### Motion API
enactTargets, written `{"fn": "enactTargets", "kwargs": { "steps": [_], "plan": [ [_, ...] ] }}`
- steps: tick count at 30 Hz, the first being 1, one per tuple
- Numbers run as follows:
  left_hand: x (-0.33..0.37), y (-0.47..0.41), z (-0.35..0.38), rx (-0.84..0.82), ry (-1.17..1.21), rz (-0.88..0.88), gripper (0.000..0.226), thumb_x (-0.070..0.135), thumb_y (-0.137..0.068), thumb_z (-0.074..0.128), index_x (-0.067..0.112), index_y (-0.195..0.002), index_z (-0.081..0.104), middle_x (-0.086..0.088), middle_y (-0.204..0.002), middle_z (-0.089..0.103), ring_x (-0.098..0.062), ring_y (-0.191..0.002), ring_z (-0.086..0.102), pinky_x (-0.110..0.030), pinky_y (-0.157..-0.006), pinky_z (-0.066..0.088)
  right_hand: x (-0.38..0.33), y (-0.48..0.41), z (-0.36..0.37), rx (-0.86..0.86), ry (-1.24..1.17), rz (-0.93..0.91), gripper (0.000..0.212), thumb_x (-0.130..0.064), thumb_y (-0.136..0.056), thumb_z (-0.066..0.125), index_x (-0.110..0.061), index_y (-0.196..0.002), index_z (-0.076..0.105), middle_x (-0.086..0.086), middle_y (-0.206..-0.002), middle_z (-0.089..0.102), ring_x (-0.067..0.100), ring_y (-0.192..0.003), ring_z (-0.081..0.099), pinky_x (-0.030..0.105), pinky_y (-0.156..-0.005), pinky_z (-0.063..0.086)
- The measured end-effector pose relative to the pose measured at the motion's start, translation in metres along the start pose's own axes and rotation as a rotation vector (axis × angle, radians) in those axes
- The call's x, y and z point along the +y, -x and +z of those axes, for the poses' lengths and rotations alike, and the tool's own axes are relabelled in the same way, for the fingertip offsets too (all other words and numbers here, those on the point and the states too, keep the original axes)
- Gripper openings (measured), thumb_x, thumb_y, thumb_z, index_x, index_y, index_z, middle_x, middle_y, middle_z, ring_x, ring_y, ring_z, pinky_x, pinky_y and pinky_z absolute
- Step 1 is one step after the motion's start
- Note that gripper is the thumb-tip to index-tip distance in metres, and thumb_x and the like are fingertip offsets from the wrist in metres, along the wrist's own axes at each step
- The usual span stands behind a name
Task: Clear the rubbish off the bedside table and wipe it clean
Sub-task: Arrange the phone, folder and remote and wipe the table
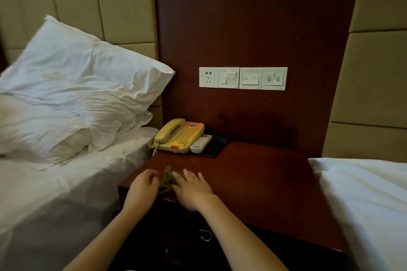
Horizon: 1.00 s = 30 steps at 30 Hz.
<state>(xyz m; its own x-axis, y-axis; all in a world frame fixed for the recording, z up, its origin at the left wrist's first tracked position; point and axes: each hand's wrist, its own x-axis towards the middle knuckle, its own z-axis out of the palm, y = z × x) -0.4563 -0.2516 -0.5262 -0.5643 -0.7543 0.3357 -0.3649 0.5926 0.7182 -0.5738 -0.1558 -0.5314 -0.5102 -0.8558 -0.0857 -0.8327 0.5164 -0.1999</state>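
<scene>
Rubbish on the dark red wooden bench (253, 174) amounts to one small brownish crumpled scrap (169, 177), blurred, so what it is made of cannot be told. It lies at the near left part of the bench top, close to the front edge, between the two hands.

The left hand (142, 189) sits just left of the scrap with its fingers curled inward, a narrow grip; whether the fingertips actually pinch the scrap cannot be told. The right hand (193, 191) lies flat and wide, palm down, fingers spread and pointing toward the far left, its fingertips touching or overlapping the right side of the scrap. Both bare forearms reach in from the near edge.

At the far left corner of the bench stands a yellow telephone (179, 136) with an orange panel, its handset in the cradle. Just right of it, touching, lies a white remote control (200, 143), resting on a dark flat folder (217, 146). The rest of the bench top is bare wood.

On the dark panel behind, a row of white wall switches (243, 78) with one socket is mounted. A bed with rumpled white pillows (83, 86) lies to the left, and a second white bed (365, 200) to the right.
</scene>
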Motion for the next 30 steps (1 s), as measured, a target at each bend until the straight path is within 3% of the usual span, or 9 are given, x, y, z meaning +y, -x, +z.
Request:
{"fn": "enactTargets", "kwargs": {
  "steps": [5, 8, 10, 12, 14, 19, 23, 30],
  "plan": [
    [0.005, -0.006, 0.015, -0.038, -0.050, 0.068, 0.035, 0.018, -0.096, 0.047, 0.009, -0.130, 0.052, -0.007, -0.128, 0.057, -0.020, -0.119, 0.052, -0.026, -0.094, 0.038, 0.048, 0.004, -0.015, 0.033, -0.179, 0.033, 0.056, -0.048, -0.102, 0.018, -0.027, -0.154, 0.013, 0.002, -0.162, 0.006, 0.019, -0.149, 0.004, 0.039, -0.120, 0.000],
    [0.014, -0.011, 0.028, -0.070, -0.073, 0.143, 0.042, 0.026, -0.098, 0.045, 0.013, -0.139, 0.043, -0.004, -0.137, 0.049, -0.018, -0.128, 0.044, -0.029, -0.102, 0.036, 0.058, -0.006, -0.031, 0.282, -0.554, 0.083, 0.046, -0.037, -0.103, 0.030, -0.017, -0.143, 0.042, 0.002, -0.149, 0.040, 0.017, -0.138, 0.034, 0.029, -0.111, 0.026],
    [0.022, -0.018, 0.037, -0.100, -0.093, 0.195, 0.045, 0.030, -0.099, 0.042, 0.016, -0.141, 0.039, -0.001, -0.141, 0.045, -0.015, -0.132, 0.040, -0.029, -0.104, 0.035, 0.071, -0.021, -0.044, 0.518, -0.773, 0.285, 0.036, -0.023, -0.102, 0.037, -0.010, -0.132, 0.053, 0.007, -0.133, 0.055, 0.023, -0.123, 0.050, 0.027, -0.095, 0.038],
    [0.032, -0.029, 0.047, -0.137, -0.096, 0.216, 0.046, 0.033, -0.100, 0.041, 0.017, -0.143, 0.037, 0.001, -0.143, 0.043, -0.013, -0.133, 0.038, -0.028, -0.106, 0.033, 0.086, -0.037, -0.060, 0.593, -1.162, 0.519, 0.036, -0.014, -0.100, 0.040, -0.005, -0.132, 0.051, 0.016, -0.130, 0.055, 0.030, -0.120, 0.053, 0.035, -0.097, 0.044],
    [0.043, -0.044, 0.058, -0.180, -0.099, 0.213, 0.047, 0.034, -0.100, 0.040, 0.017, -0.144, 0.035, 0.001, -0.146, 0.040, -0.013, -0.135, 0.035, -0.028, -0.107, 0.032, 0.101, -0.052, -0.068, 0.505, -1.511, 0.615, 0.047, -0.009, -0.099, 0.040, -0.005, -0.145, 0.035, 0.021, -0.141, 0.043, 0.033, -0.130, 0.045, 0.041, -0.108, 0.039],
    [0.069, -0.087, 0.092, -0.282, -0.173, 0.186, 0.052, 0.034, -0.099, 0.041, 0.017, -0.146, 0.029, -0.003, -0.150, 0.033, -0.020, -0.138, 0.030, -0.036, -0.109, 0.033, 0.125, -0.064, -0.082, 0.264, -1.807, 0.650, 0.059, -0.019, -0.100, 0.045, -0.004, -0.151, 0.019, 0.027, -0.150, 0.028, 0.038, -0.138, 0.034, 0.042, -0.114, 0.032],
    [0.073, -0.109, 0.116, -0.254, -0.375, 0.180, 0.053, 0.039, -0.098, 0.042, 0.017, -0.144, 0.029, -0.006, -0.145, 0.036, -0.023, -0.134, 0.033, -0.037, -0.104, 0.037, 0.133, -0.076, -0.087, 0.147, -1.839, 0.643, 0.061, -0.025, -0.101, 0.042, -0.001, -0.150, 0.015, 0.027, -0.148, 0.034, 0.042, -0.133, 0.040, 0.046, -0.110, 0.035],
    [0.076, -0.131, 0.146, -0.073, -0.752, 0.159, 0.059, 0.047, -0.097, 0.038, 0.010, -0.143, 0.032, -0.009, -0.143, 0.038, -0.026, -0.133, 0.034, -0.037, -0.105, 0.036, 0.145, -0.091, -0.079, 0.103, -1.745, 0.666, 0.051, -0.026, -0.102, 0.040, 0.005, -0.142, 0.033, 0.025, -0.128, 0.056, 0.036, -0.116, 0.058, 0.044, -0.093, 0.049]
  ]
}}
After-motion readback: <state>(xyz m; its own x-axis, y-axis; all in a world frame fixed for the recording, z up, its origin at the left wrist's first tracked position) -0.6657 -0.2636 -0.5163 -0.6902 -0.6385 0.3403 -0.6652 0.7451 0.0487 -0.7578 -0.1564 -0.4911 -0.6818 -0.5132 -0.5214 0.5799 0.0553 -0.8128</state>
